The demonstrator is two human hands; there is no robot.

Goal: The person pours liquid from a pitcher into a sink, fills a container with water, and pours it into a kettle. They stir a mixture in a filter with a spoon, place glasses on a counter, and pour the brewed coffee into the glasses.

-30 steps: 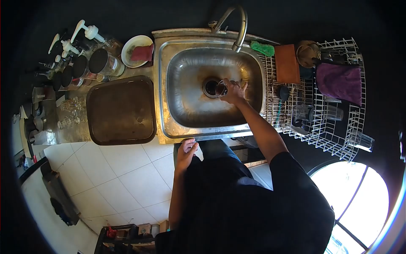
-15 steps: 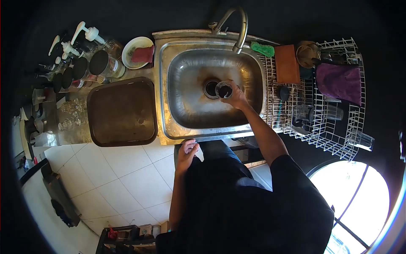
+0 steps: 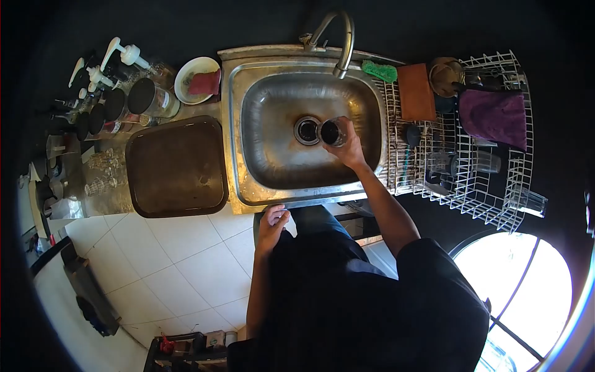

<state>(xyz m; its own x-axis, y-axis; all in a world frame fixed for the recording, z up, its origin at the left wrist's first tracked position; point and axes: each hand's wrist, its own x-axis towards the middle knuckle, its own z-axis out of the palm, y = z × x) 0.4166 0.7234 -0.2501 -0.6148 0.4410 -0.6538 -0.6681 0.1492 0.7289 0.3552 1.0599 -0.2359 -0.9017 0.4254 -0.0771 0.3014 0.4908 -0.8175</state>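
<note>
My right hand (image 3: 349, 147) is wrapped round a clear drinking glass (image 3: 333, 132) with dark contents at its bottom. It holds the glass tilted over the metal sink (image 3: 285, 167), just right of the drain (image 3: 307, 131). Whether anything runs out of the glass I cannot make out. At the sink's front edge rests my left hand (image 3: 271, 224), its fingers half bent and apart, with nothing visible in it. The curved faucet (image 3: 347, 49) stands at the back of the sink.
A brown tray (image 3: 176, 167) lies left of the sink, with a bowl (image 3: 197, 69) holding a red cloth behind it. Several jars and pump bottles (image 3: 129, 56) stand farther left. Right of the sink, a wire dish rack (image 3: 489, 208) carries glasses and a purple cloth (image 3: 494, 118).
The glass in my right hand has tipped further and shifted slightly right of the drain. My left hand keeps its place at the sink edge. The camera view has shifted a little.
</note>
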